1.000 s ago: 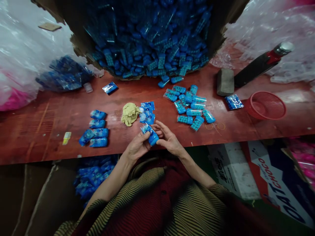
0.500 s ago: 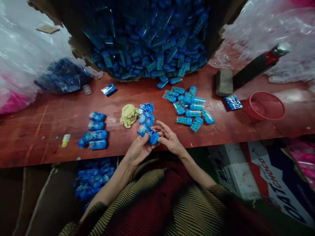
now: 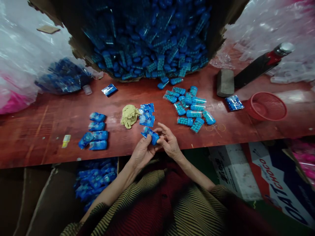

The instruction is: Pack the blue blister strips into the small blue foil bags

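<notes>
Both hands meet at the near edge of the red table [image 3: 49, 114]. My left hand [image 3: 142, 151] and my right hand [image 3: 169, 141] are closed together on one blue candy pack [image 3: 150, 135] in a clear wrapper. Just beyond it lies a small stack of flat blue wrappers [image 3: 147, 114] beside a crumpled yellow cloth [image 3: 129, 115]. Several unwrapped blue candy cases [image 3: 190, 108] lie scattered to the right. To the left, several wrapped packs [image 3: 95, 131] are lined up.
A big torn carton [image 3: 152, 39] full of blue cases gapes at the back. A red mesh basket [image 3: 267, 106], a grey block [image 3: 225, 82] and a dark bottle [image 3: 261, 64] are at the right. A box of wrapped packs [image 3: 95, 178] sits under the table on the left.
Both hands have turned the blue pack and pulled closer together on it; the right fingers, spread before, now curl round its end.
</notes>
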{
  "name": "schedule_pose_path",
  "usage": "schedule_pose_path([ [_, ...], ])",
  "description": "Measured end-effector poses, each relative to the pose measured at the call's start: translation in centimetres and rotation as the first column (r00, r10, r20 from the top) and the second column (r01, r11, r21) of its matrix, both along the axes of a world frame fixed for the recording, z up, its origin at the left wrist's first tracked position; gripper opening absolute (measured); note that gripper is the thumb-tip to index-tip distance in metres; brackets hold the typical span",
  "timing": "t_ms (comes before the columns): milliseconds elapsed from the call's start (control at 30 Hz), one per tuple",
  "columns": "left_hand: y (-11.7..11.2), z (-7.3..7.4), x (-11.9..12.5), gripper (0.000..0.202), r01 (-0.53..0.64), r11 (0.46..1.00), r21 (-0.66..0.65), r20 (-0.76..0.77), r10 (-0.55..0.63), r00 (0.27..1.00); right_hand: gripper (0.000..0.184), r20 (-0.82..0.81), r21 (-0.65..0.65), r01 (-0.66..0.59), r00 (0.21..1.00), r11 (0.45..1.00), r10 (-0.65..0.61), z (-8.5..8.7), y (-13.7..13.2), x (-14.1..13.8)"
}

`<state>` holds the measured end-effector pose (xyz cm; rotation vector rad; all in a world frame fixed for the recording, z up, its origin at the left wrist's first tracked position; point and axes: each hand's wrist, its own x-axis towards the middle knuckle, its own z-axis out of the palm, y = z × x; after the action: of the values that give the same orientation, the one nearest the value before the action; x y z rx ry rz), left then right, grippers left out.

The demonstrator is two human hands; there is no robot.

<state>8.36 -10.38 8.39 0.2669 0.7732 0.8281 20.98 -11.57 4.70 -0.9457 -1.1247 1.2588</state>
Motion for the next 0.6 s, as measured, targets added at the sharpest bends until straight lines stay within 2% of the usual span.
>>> schedule_pose_path([
  [67, -0.1, 0.1, -0.1, 0.026, 0.004, 1.000, 0.004, 0.001, -0.004, 1.000, 0.059, -0.005, -0.006, -0.017, 1.000, 1.000, 0.017, 0.0, 0.1, 0.2],
  [200, -0.3, 0.0, -0.2, 0.028, 0.003, 1.000, 0.023, 0.001, -0.003, 1.000, 0.064, -0.049, -0.089, -0.155, 0.987, 0.984, 0.151, 0.3, 0.1, 0.5],
  [300, 0.1, -0.2, -1.1, 0.021, -0.038, 0.999, -0.012, -0.039, 0.038, 0.999, 0.066, -0.076, -0.126, -0.212, 0.976, 0.969, 0.204, 0.3, -0.1, 0.3],
  [367, 0.9, -0.1, -2.8, 0.020, -0.172, 0.984, -0.057, -0.084, 0.167, 0.982, 0.059, -0.058, -0.140, -0.188, 0.982, 0.972, 0.182, 0.0, -0.3, 0.1],
  [400, 1.4, 0.1, -4.0, 0.026, -0.276, 0.959, -0.073, -0.105, 0.267, 0.958, 0.053, -0.025, -0.150, -0.161, 0.987, 0.976, 0.159, -0.1, -0.3, 0.0],
  [433, 1.9, 0.3, -5.3, 0.034, -0.398, 0.915, -0.072, -0.115, 0.389, 0.914, 0.048, 0.028, -0.159, -0.129, 0.990, 0.979, 0.135, -0.3, -0.2, 0.0],
  [500, 2.7, 0.8, -7.8, 0.050, -0.562, 0.825, -0.055, -0.095, 0.556, 0.826, 0.041, 0.194, -0.150, -0.077, 0.975, 0.986, 0.106, -0.6, 0.2, 0.0],
  [533, 2.9, 0.9, -8.8, 0.054, -0.604, 0.795, -0.057, -0.092, 0.598, 0.796, 0.038, 0.298, -0.122, -0.057, 0.950, 0.991, 0.092, -0.6, 0.5, 0.0],
  [600, 2.8, 1.0, -9.8, 0.052, -0.609, 0.791, -0.065, -0.113, 0.601, 0.792, 0.036, 0.514, -0.031, -0.032, 0.857, 0.999, 0.043, -0.6, 1.7, 0.0],
])
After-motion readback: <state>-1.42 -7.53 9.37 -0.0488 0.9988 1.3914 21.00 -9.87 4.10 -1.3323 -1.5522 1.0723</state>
